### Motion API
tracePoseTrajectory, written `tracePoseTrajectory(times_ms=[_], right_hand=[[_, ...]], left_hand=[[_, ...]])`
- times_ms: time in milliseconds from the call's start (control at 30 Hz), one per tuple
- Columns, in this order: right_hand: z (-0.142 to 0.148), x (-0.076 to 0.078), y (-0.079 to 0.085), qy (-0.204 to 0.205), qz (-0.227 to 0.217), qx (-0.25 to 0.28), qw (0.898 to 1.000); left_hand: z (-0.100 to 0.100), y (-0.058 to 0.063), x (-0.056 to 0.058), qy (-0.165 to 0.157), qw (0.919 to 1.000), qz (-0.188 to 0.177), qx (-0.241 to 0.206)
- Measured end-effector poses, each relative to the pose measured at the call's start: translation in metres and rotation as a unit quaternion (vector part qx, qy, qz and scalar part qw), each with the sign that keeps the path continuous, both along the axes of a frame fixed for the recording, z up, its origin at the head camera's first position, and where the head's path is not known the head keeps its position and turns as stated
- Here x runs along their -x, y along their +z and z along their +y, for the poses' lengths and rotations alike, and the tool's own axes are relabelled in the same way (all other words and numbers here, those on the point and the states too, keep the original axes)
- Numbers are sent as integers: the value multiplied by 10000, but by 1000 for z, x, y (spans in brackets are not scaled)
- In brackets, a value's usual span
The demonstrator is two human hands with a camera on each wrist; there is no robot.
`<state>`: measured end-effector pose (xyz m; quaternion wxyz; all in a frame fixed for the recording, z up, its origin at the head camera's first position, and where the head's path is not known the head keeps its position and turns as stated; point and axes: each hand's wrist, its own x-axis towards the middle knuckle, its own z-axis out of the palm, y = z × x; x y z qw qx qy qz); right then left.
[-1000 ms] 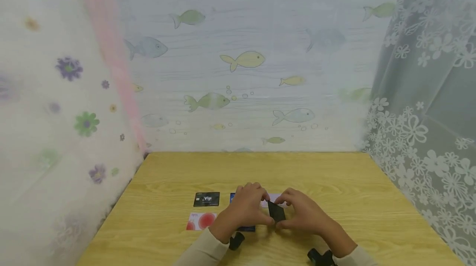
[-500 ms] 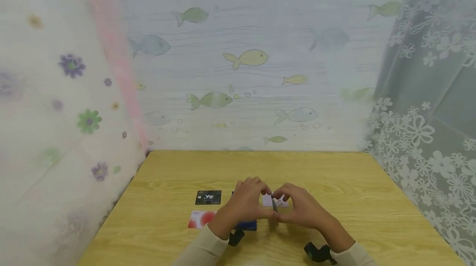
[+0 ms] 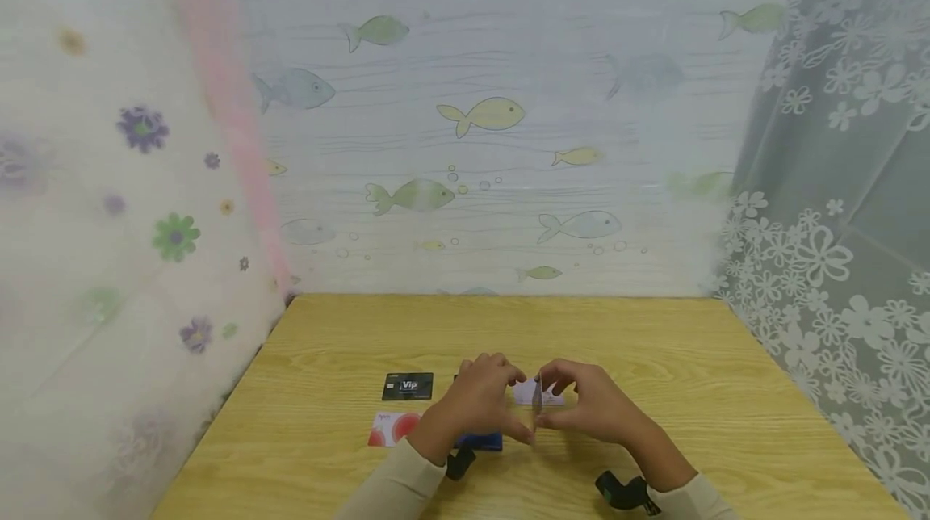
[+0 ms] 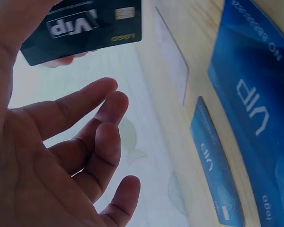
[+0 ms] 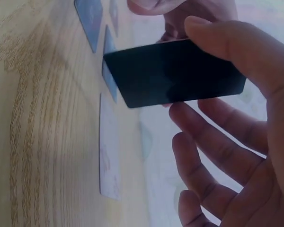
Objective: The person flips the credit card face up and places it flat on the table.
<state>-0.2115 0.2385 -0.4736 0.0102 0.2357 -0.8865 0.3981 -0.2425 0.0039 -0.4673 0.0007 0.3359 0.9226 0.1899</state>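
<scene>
A black Vip card (image 3: 538, 396) stands nearly edge-on between the two hands, raised above the table. My right hand (image 3: 601, 413) pinches it, thumb on one face and fingertips at the opposite side. In the left wrist view the card (image 4: 92, 28) shows its printed Vip face and chip; the right wrist view shows its plain dark back (image 5: 175, 74). Close to the card, my left hand (image 3: 472, 407) has its thumb and fingers spread apart, and its fingers are clear of the card. Behind lies a pale pinkish card (image 3: 552, 394), flat on the table.
Left of the hands, another black Vip card (image 3: 408, 386) and a white card with red circles (image 3: 392, 429) lie on the wooden table (image 3: 349, 334). Two blue cards, the nearer one (image 3: 483, 442) and one behind it (image 4: 215, 165), are partly covered by the left hand and wrist.
The card has turned from showing its dark face to nearly edge-on. The left thumb and fingers, earlier on the card, have come away, while the right hand keeps hold.
</scene>
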Motion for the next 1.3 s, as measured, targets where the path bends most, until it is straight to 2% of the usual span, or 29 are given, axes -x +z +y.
tracePoseTrajectory(times_ms=[367,733,967,1300], right_hand=[[-1,-1,0,-32,-7,121,9999],[8,-2,-5,-95,129,-31,9999],[19,-1,-12,-104,57,-263,9996],[29,-2,-15,88,-238,-542,9982]], left_hand=[[2,-4,1,-61,9999,125,-1],[0,-7,4,-20,9999,103,133],[0,-5,4,43,9996,148,255],[1,-8,2,127,9989,-91,445]])
